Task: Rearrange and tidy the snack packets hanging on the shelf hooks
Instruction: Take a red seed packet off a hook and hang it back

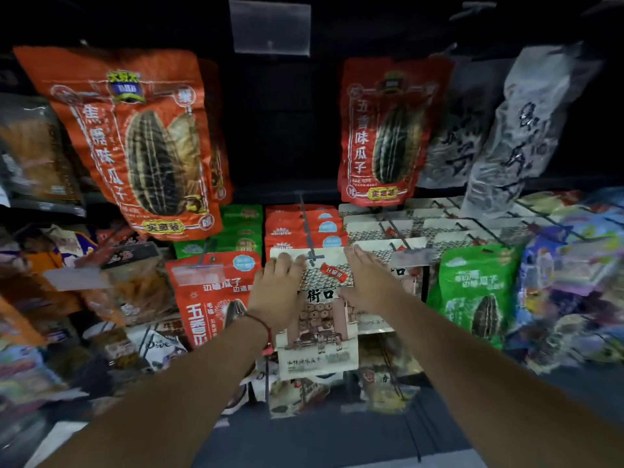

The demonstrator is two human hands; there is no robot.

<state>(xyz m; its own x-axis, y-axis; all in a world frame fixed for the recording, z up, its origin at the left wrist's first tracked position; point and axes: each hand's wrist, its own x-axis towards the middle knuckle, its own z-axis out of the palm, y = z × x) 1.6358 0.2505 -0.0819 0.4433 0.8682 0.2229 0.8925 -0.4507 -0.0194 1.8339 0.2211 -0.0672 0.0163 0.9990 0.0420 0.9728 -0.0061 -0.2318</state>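
A cream snack packet [319, 332] with a roof-tile print and black characters hangs at the front of a metal hook [309, 231] in the middle of the shelf. My left hand [277, 292] grips the packet's upper left edge, fingers curled over its top. On the upper right part of the packet lies my right hand [368, 282], fingers stretched toward the top edge and thumb against the front. Red packets [304, 228] hang behind it on the same hook.
Large orange-red seed packets hang above at the left [135, 140] and right [385, 130]. A red packet [209, 295] hangs to the left and a green one [476, 295] to the right. Cream packets [422, 228] fill the hooks behind. A clear price-tag holder [270, 27] juts out overhead.
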